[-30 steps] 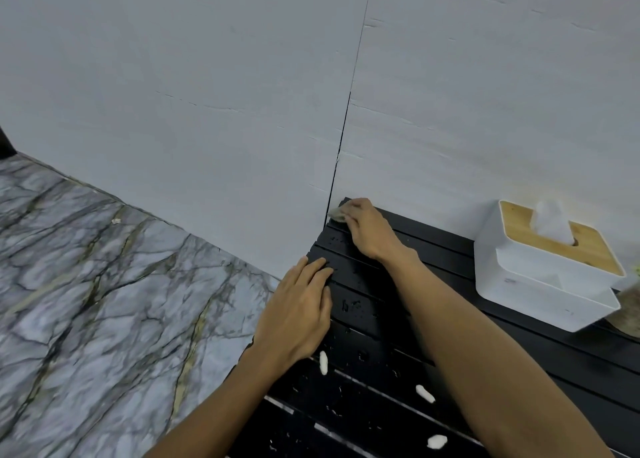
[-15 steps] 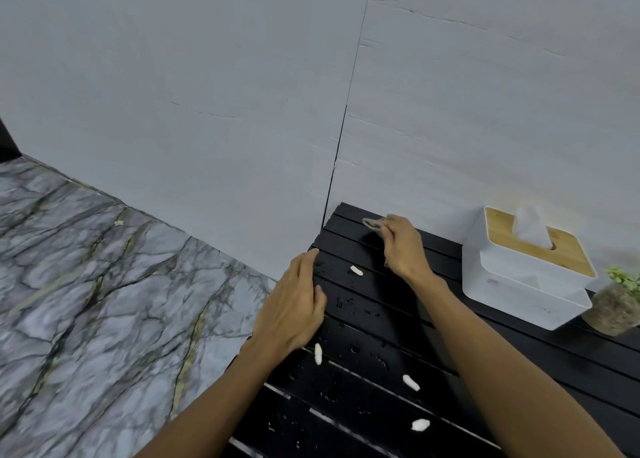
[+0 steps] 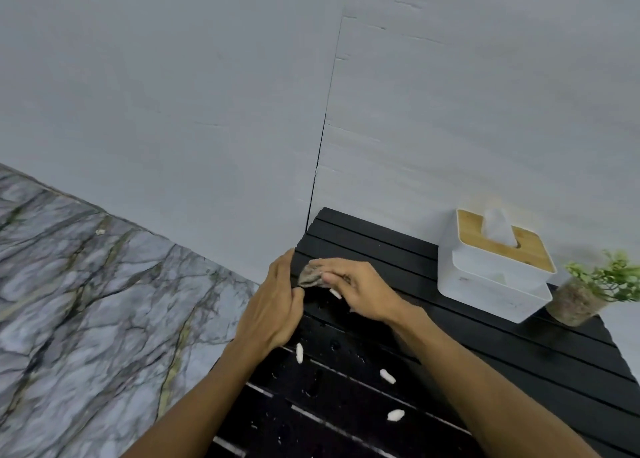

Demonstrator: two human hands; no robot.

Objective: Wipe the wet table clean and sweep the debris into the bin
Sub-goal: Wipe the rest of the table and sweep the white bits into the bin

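wiping is going on: right hand (image 3: 363, 289) is pinching the cloth (image 3: 309, 274) at ten o'clock on the table (image 3: 485, 336), left hand (image 3: 273, 305) lying relaxed beside it, empty. crumbs (image 3: 387, 376) toward six o'clock are likely needing sweeping next.

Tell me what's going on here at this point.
A person is wiping a wet black slatted table. The right hand pinches a crumpled brownish wad near the far left corner, the left hand resting open at the edge beside it. White debris bits lie on the slats; no bin shows.
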